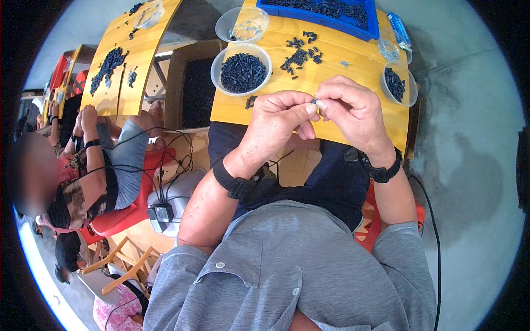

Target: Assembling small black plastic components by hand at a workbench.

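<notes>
Small dark part [314, 101] pinched between both hands' fingertips, held just above the near edge of the desk [353, 60]. Part too small to tell its shape.
Left hand [279, 118]: thumb and forefinger closed on the part, other fingers curled. Right hand [353, 107]: fingertips closed on the same part from the other side. Hands touching at the tips. Black strap on each wrist.
All relative to the desk:
- bowl [242, 70] full of black parts, at its left edge, just beyond the left hand
- empty clear bowl [243, 25] at the far left corner
- loose parts [301, 52] scattered mid-desk, beyond the hands
- blue tray [323, 12] of black parts along the far edge
- small bowl [398, 84] with some black parts at the right edge, near the right hand
- second desk [124, 55] well to the left, black parts heaped on it, another person [94, 171] seated at it
</notes>
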Tool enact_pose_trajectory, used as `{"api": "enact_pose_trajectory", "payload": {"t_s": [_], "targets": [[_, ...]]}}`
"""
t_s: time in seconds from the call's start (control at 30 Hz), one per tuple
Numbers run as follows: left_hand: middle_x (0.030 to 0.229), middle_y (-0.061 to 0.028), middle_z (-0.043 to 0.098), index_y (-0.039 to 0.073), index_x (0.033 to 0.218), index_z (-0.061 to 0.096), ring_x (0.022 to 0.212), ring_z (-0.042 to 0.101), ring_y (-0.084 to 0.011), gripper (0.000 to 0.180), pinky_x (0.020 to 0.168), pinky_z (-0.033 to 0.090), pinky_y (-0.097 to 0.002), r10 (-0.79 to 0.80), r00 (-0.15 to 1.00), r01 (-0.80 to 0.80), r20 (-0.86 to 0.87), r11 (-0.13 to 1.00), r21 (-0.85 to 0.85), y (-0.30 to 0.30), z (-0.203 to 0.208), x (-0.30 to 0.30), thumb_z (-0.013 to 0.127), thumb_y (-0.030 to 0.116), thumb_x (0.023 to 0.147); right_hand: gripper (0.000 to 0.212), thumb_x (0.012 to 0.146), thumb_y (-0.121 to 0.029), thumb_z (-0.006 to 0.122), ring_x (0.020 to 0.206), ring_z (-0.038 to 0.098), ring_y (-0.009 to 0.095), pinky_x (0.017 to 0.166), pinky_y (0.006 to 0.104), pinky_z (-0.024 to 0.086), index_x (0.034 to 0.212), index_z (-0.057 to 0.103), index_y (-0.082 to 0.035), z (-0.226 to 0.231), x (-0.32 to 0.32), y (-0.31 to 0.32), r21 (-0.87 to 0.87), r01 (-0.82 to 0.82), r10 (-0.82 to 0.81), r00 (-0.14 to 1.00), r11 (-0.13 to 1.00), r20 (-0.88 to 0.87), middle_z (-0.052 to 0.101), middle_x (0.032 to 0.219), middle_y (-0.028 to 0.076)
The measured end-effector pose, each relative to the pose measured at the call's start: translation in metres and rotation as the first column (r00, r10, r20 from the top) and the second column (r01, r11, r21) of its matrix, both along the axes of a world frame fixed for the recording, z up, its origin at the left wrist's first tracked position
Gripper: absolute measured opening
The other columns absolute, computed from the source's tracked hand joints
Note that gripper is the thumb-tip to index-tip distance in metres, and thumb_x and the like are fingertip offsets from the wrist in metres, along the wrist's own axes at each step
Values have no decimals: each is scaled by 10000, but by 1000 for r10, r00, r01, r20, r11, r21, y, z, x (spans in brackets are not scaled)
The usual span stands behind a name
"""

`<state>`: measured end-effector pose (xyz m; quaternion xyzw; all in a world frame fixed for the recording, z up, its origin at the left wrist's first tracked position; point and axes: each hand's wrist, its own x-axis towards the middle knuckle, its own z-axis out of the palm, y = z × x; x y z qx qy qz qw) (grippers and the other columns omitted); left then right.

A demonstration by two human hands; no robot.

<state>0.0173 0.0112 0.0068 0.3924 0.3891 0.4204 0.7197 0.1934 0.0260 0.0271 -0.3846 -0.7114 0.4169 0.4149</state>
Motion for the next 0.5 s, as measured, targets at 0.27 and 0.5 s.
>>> {"api": "enact_pose_trajectory", "payload": {"t_s": [0.27,0.5], "targets": [[793,-72,653,-23,958,630,585,616,-128,118,549,510,-236,-51,999,52,14,998,-40,1,-3,-4,567,49,890,140,773,75,572,725,579,237,628,303,464,880,614,-4,-6,-3,-2,309,-40,4,993,950,117,572,823,114],[785,-63,646,-23,944,626,585,616,-121,109,542,513,-243,-80,997,81,16,989,-127,-6,-29,-3,576,56,889,170,777,80,528,749,580,205,633,293,473,909,604,3,-27,-4,-18,201,-18,-5,994,979,113,564,855,112]]}}
